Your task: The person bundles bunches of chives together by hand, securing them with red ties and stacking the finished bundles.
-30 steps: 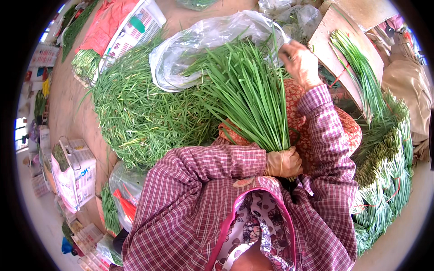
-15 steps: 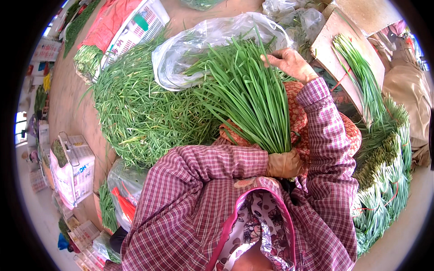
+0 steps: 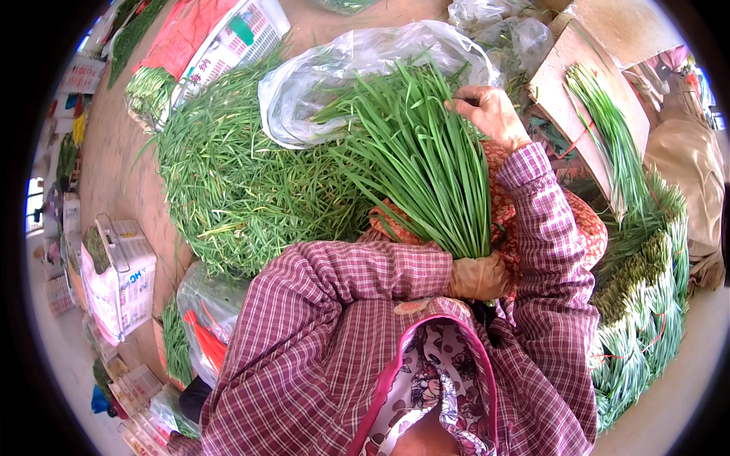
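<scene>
A thick bunch of garlic chives [image 3: 437,167] fans out over my lap, long flat green leaves pointing away from me. My left hand [image 3: 479,277], in a tan glove, is closed round the stem end of the bunch close to my chest. At the right edge of the leaf tips, my bare right hand [image 3: 493,114] has its thumb and forefinger bent together; whatever they pinch is too small to make out. A clear plastic bag [image 3: 304,99] lies just beyond the bunch, with some leaves against it.
To the left spreads a big heap of loose leaves [image 3: 251,197]. Tied bundles [image 3: 639,327] are stacked at the right, below a tilted board [image 3: 559,91] bearing a small bunch [image 3: 608,129]. White crates [image 3: 118,277] stand on the left, one under red cloth [image 3: 186,38].
My right hand has shifted slightly right and down along the leaf tips, its fingers more bent. The left hand keeps its hold on the chives.
</scene>
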`<move>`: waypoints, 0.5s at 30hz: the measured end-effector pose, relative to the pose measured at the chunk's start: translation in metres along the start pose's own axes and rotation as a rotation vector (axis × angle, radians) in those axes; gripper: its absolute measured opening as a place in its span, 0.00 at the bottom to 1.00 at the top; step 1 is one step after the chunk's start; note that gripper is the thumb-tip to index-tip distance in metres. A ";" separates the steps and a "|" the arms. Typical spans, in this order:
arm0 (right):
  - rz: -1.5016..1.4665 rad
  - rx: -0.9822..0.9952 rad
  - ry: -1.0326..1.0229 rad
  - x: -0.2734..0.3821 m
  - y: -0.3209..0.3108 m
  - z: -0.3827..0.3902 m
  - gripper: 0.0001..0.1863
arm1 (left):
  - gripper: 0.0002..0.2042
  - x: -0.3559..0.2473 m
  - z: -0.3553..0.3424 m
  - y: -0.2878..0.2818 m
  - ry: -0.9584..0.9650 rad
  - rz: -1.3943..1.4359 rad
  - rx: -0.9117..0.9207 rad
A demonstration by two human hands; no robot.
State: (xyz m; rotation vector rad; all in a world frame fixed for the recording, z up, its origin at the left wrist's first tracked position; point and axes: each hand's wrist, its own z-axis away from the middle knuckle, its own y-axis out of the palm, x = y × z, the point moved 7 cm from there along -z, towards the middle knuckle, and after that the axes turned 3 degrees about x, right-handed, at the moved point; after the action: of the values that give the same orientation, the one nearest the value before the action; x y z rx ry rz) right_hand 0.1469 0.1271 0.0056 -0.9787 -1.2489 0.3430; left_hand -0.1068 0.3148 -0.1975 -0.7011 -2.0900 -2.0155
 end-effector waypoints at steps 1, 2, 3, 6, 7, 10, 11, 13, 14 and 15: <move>0.066 -0.083 -0.057 0.002 -0.003 0.004 0.16 | 0.09 -0.004 -0.001 0.004 0.080 -0.334 0.073; 0.162 -0.165 -0.109 0.006 -0.005 0.007 0.13 | 0.10 -0.009 -0.007 0.023 0.128 -0.565 0.133; 0.209 -0.220 -0.118 0.005 -0.005 0.008 0.13 | 0.10 -0.008 -0.009 0.048 0.166 -1.098 0.254; 0.329 -0.365 -0.041 -0.009 -0.015 0.013 0.12 | 0.11 0.018 -0.004 0.122 0.454 -3.233 0.692; 0.395 -0.416 -0.023 -0.011 -0.023 0.010 0.12 | 0.10 0.021 -0.002 0.130 0.477 -3.253 0.731; 0.318 -0.514 -0.109 -0.026 -0.049 0.000 0.10 | 0.09 0.024 0.002 0.142 0.492 -3.306 0.805; 0.252 -0.465 -0.136 -0.020 -0.051 -0.004 0.10 | 0.08 0.023 0.001 0.147 0.478 -3.326 0.775; 0.082 -0.299 -0.067 -0.020 -0.047 0.000 0.18 | 0.07 0.023 -0.003 0.161 0.423 -3.268 0.767; 0.011 -0.288 -0.080 -0.019 -0.049 0.003 0.21 | 0.07 0.019 -0.005 0.176 0.377 -3.194 0.792; -0.059 -0.278 -0.091 -0.019 -0.052 0.007 0.24 | 0.06 0.015 -0.008 0.190 0.330 -3.117 0.819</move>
State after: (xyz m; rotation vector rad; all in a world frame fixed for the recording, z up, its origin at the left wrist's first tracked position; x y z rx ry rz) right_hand 0.1197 0.0875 0.0342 -1.1701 -1.4312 0.1720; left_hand -0.0400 0.3079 -0.0185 -1.8456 0.8457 -0.2658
